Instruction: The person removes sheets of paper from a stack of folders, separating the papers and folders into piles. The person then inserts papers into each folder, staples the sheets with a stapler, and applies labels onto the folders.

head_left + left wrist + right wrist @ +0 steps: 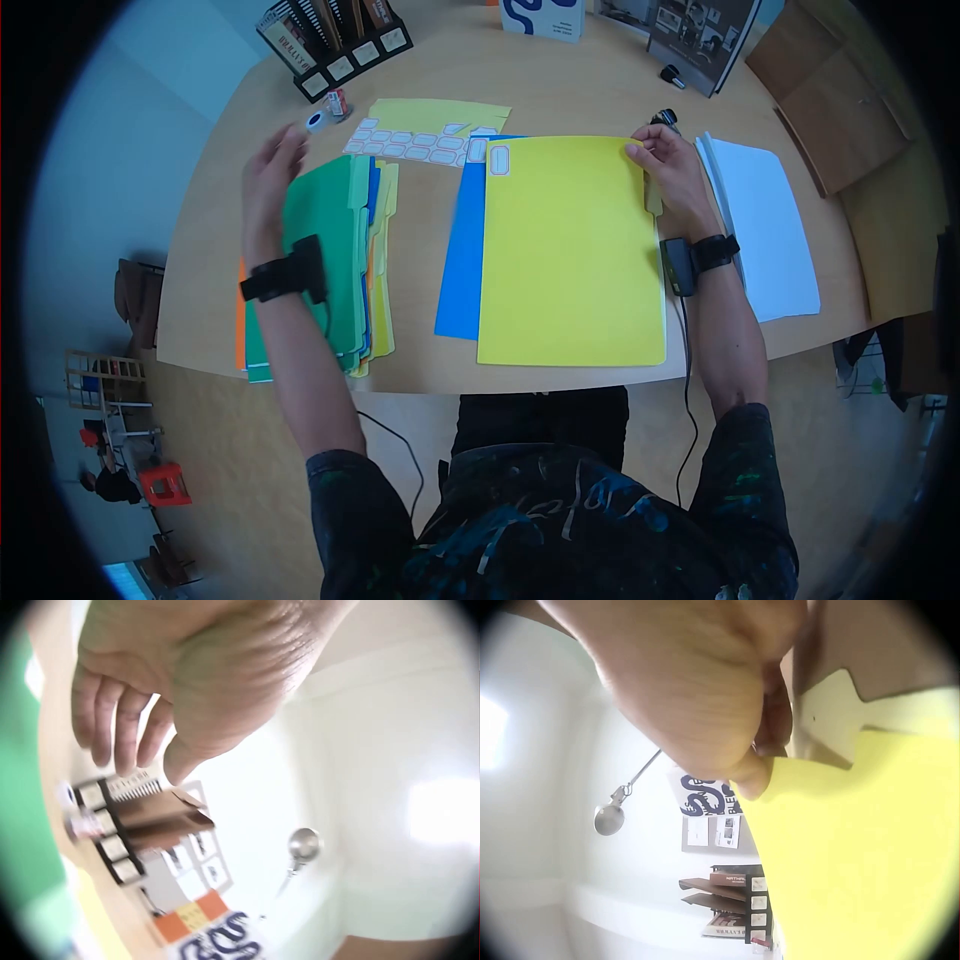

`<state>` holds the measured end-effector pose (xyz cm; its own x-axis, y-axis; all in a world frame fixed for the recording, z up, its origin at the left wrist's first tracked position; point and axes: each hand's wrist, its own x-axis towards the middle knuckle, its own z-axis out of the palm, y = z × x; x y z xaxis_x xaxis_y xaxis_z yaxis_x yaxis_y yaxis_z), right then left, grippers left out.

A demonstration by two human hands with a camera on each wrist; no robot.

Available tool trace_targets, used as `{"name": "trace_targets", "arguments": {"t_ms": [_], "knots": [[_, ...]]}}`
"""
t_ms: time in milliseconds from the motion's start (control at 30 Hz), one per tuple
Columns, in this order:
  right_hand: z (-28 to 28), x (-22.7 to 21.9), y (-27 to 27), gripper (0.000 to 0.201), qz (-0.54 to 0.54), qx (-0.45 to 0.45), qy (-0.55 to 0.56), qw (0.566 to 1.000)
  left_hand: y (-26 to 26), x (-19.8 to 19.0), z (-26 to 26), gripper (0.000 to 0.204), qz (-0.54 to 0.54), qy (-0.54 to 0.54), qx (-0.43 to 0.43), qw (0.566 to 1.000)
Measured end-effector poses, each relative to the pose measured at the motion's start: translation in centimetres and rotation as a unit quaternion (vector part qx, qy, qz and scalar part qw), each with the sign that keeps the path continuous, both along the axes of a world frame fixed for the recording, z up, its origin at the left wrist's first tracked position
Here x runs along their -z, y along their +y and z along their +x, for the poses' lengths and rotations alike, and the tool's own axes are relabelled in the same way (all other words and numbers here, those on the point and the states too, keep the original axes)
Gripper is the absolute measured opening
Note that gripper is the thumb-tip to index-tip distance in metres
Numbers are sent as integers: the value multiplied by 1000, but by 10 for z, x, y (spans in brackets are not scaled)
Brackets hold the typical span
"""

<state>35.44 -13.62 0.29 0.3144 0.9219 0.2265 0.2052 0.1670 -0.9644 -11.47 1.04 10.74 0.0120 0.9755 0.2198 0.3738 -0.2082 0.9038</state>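
At its top right corner, a yellow file folder [570, 260] is pinched by my right hand [668, 165]. The thumb lies on the folder's face and the other fingers go behind it, as the right wrist view also shows. A red-bordered label [500, 160] sits at its top left corner. Beneath it, a blue folder [460, 260] sticks out on the left. My left hand [273, 165] is raised at the upper left of a stack of folders with a green one [315, 260] on top. In the left wrist view its fingers [127, 727] hang loosely and hold nothing.
Behind the folders lies a label sheet [420, 145] on yellow backing. A tape roll [317, 121] and a small box [338, 104] stand near a black file rack [350, 60]. White paper [770, 230] lies at the right. Books [543, 18] stand at the back.
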Motion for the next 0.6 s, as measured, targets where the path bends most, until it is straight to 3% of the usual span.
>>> {"name": "trace_targets", "arguments": {"t_ms": [33, 67, 133, 200, 267, 333, 367, 433, 467, 533, 600], "knots": [[-5, -6, -3, 14, 8, -17, 69, 997, -13, -3, 34, 56, 15, -37, 58, 997], [-9, -9, -6, 14, 9, -18, 68, 998, -23, 2, 62, 55, 8, -18, 100, 995], [-15, -16, -12, 15, 1, -61, 191, 980, -30, 22, 107, 54, -9, 59, 160, 985], [-18, -22, -17, 15, -11, -67, 173, 982, -43, 41, 143, 57, -10, 72, 212, 975], [-17, -23, -16, 14, -24, -73, 156, 985, -50, 58, 162, 54, -2, 71, 214, 974], [-11, -15, -11, 19, -18, -64, 136, 988, -53, 76, 171, 48, -27, 23, 279, 960], [-1, -10, -9, 19, -18, -63, 136, 989, -54, 78, 172, 35, -25, 58, 291, 955], [19, 1, -6, 25, -44, -172, 220, 959, -52, 84, 173, 31, -52, 38, 295, 953], [8, -8, -9, 25, -44, -171, 223, 959, -52, 87, 172, 27, -80, 18, 295, 952], [-13, -25, -12, 32, -38, 17, 168, 985, -52, 90, 171, 25, -100, -11, 282, 954], [-14, -21, -12, 34, -40, 22, 130, 990, -49, 95, 168, 23, -120, -40, 271, 954]]}}
